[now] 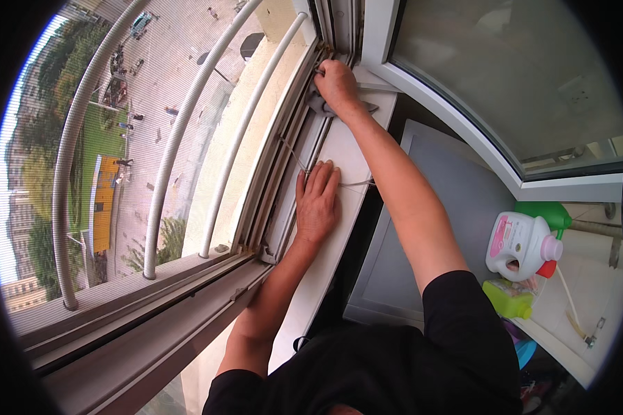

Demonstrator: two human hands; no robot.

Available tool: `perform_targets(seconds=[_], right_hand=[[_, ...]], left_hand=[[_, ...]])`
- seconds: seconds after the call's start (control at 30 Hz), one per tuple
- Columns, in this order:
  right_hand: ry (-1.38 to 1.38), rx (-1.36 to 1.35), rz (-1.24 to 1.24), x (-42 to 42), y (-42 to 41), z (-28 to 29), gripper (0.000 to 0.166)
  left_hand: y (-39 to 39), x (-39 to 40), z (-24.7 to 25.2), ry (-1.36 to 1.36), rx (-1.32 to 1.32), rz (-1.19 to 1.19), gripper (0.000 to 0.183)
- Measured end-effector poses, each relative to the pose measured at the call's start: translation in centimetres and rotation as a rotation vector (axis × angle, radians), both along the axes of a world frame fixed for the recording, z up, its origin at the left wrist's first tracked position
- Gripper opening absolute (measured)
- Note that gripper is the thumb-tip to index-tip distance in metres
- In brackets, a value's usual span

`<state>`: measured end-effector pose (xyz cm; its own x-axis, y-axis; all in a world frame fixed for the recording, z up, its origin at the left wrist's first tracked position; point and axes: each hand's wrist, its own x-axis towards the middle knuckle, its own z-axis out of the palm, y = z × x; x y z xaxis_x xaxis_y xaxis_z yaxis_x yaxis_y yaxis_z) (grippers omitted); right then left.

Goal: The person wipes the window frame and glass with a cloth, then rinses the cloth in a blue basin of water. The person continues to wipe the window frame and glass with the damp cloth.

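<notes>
My right hand (336, 85) is bunched around a grey cloth (319, 104), pressing into the far corner of the window track (290, 135). Part of the cloth spreads out beneath the wrist onto the white sill (342, 148). Lower down, my left hand (317, 199) rests palm down along the inner edge of the window frame, holding nothing. A thin cable (292, 150) runs from the track to the fingertips of that hand. Another stretch of cable (354, 183) shows on the sill to its right; the part between is hidden by the fingers.
An inward-opened window sash (446, 104) hangs at the right. Beyond a screen, white curved bars (179, 124) guard the opening high above a paved yard. Below the sill stands a grey flat-topped appliance (441, 171). A white detergent jug (519, 244) and a lime-green bottle (506, 298) are at the right.
</notes>
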<state>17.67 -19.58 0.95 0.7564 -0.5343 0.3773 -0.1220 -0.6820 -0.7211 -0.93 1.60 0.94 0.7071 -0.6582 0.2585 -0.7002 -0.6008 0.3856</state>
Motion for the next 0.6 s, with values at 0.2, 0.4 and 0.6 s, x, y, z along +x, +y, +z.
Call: perform_targets(seconds=[0.2, 0.4, 0.6], right_hand=[[-0.001, -0.070, 0.359, -7.3, 5.7, 0.5, 0.008], [0.089, -0.103, 0.065, -0.8, -1.3, 1.2, 0.011], [0.016, -0.127, 0.398, -7.1, 5.0, -0.4, 0.008]], left_hand=[[0.7, 0.1, -0.4, -0.028, -0.024, 0.014, 0.054], [-0.2, -0.1, -0.3, -0.031, -0.050, -0.011, 0.051], [0.4, -0.1, -0.7, -0.042, -0.086, 0.013, 0.047]])
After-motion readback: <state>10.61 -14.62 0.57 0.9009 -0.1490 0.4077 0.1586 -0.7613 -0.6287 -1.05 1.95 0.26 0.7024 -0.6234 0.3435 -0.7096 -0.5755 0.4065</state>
